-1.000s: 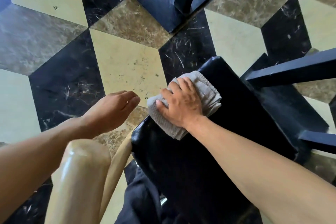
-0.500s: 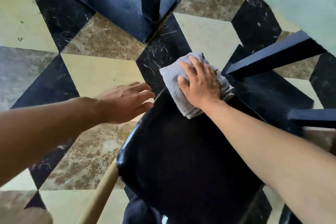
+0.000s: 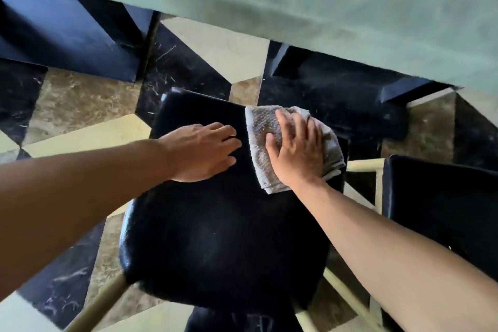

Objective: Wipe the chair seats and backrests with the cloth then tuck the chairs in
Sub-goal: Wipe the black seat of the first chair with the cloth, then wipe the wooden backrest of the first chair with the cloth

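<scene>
My right hand (image 3: 296, 148) pressed flat on a grey cloth (image 3: 262, 143) at the black chair seat's (image 3: 221, 237) far edge; my left hand (image 3: 202, 151) rested beside it, below a green table (image 3: 323, 8).

Beside the table (image 3: 323, 8) there are two chair seats (image 3: 215, 237) (image 3: 442, 210), one cloth (image 3: 258, 143) and two hands (image 3: 200, 151) (image 3: 296, 153).

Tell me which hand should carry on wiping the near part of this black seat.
Right. The right hand already presses flat on the grey cloth at the far right of the black seat, so it can probably drag it back. The left hand lies bare on the seat beside the cloth.
</scene>
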Demonstrator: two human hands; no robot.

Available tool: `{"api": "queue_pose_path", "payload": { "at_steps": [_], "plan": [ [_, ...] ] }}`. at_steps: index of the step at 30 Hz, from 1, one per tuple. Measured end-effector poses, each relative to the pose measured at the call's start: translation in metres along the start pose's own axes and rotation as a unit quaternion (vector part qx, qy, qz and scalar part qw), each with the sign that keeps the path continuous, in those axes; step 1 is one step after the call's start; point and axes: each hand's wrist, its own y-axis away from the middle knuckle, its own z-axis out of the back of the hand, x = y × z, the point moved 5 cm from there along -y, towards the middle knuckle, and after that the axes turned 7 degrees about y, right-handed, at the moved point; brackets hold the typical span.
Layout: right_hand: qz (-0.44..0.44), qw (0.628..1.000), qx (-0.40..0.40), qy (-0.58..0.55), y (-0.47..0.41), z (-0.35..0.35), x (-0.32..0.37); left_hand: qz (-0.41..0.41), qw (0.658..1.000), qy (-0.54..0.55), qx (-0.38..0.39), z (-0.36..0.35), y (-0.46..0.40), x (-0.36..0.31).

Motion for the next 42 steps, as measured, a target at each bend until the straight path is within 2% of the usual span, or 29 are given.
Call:
{"api": "queue_pose_path", "payload": {
  "at_steps": [4, 7, 9, 12, 16, 19, 22, 27, 31, 35, 37, 39, 41, 42],
  "plan": [
    [-0.058, 0.998, -0.008, -0.013, 0.017, -0.002, -0.046, -0.007, 0.999, -0.003, 0.038, -0.014, -0.041, -0.044],
    [-0.157, 0.986, 0.003, -0.051, 0.035, -0.008, -0.081, 0.006, 0.999, 0.019, 0.042, -0.027, -0.067, -0.087],
    [-0.166, 0.983, 0.010, -0.078, 0.055, -0.016, -0.091, 0.024, 0.998, 0.023, 0.049, -0.037, -0.072, -0.113],
    [-0.130, 0.985, 0.017, -0.109, 0.090, -0.022, -0.090, 0.060, 0.994, 0.015, 0.088, -0.054, -0.062, -0.141],
    [-0.121, 0.982, 0.094, -0.110, 0.142, -0.022, -0.080, 0.061, 0.980, -0.003, 0.192, -0.072, -0.026, -0.155],
    [-0.026, 0.987, 0.158, -0.024, 0.176, -0.022, -0.077, 0.135, 0.957, 0.024, 0.257, -0.078, 0.000, -0.152],
    [0.074, 0.972, 0.221, 0.039, 0.195, -0.016, -0.082, 0.218, 0.926, 0.045, 0.304, -0.072, 0.016, -0.154],
    [0.145, 0.946, 0.273, 0.093, 0.202, -0.004, -0.090, 0.268, 0.903, 0.066, 0.328, -0.051, 0.027, -0.180],
    [0.182, 0.926, 0.301, 0.139, 0.205, 0.016, -0.095, 0.286, 0.905, 0.108, 0.295, -0.031, 0.032, -0.203],
    [0.093, 0.916, 0.389, -0.006, 0.202, 0.031, -0.101, 0.316, 0.904, 0.140, 0.253, -0.011, 0.044, -0.219],
    [0.042, 0.890, 0.443, -0.105, 0.209, 0.037, -0.101, 0.327, 0.901, 0.153, 0.240, -0.007, 0.054, -0.226],
    [-0.004, 0.846, 0.492, -0.207, 0.223, 0.045, -0.102, 0.337, 0.898, 0.164, 0.230, -0.008, 0.067, -0.232],
    [-0.058, 0.760, 0.583, -0.283, 0.242, 0.058, -0.103, 0.344, 0.896, 0.172, 0.222, -0.010, 0.081, -0.235],
    [-0.062, 0.713, 0.638, -0.283, 0.253, 0.064, -0.106, 0.345, 0.896, 0.171, 0.223, -0.012, 0.086, -0.237]
  ]
}}
